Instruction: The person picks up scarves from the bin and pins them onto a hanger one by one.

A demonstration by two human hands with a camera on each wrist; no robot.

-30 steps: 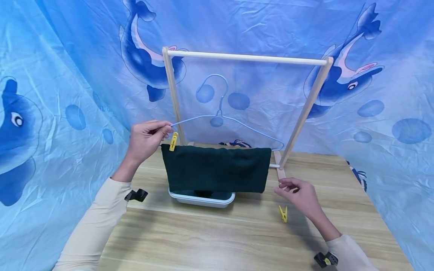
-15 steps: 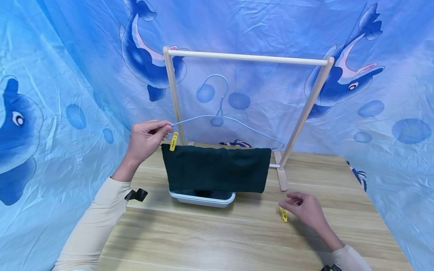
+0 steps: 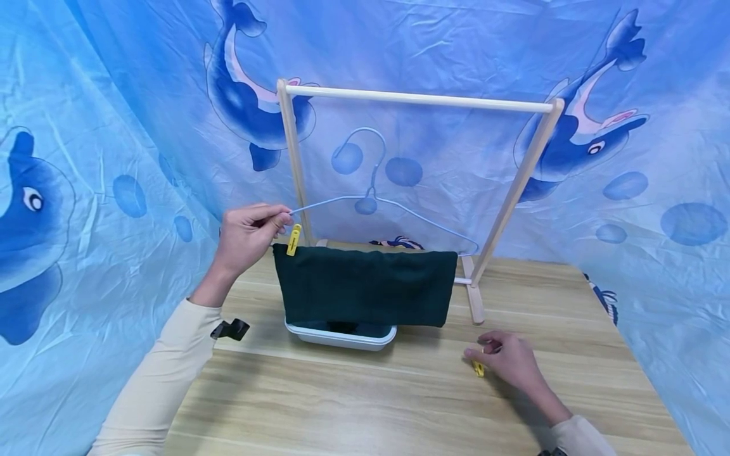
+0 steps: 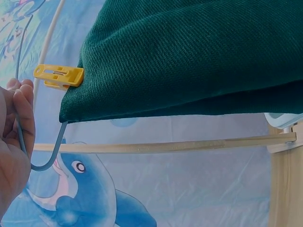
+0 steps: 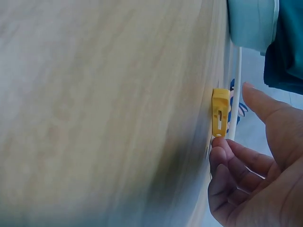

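Note:
My left hand (image 3: 248,234) pinches the left end of a light-blue wire clothes hanger (image 3: 422,218). A dark green folded cloth (image 3: 365,285) hangs over the hanger's lower bar. One yellow clothespin (image 4: 59,75) clips the cloth's left corner to that bar, close to my left fingers. My right hand (image 3: 510,361) is low over the table at the right, beside a second yellow clothespin (image 5: 220,111) lying there. In the right wrist view its thumb is spread away from the clothespin, while the fingertips are at or just by one end; contact is hard to tell.
A wooden rack (image 3: 513,190) with a white top rail (image 3: 416,98) stands behind the hanger. Under the cloth sits a pale plastic basin (image 3: 342,339), partly covered from view. The wood-grain table (image 3: 365,399) meets a blue dolphin-print curtain (image 3: 456,38) at the back.
My right hand has come down and toward me, from near the rack's foot to the loose clothespin. The left hand, hanger and cloth have stayed in place.

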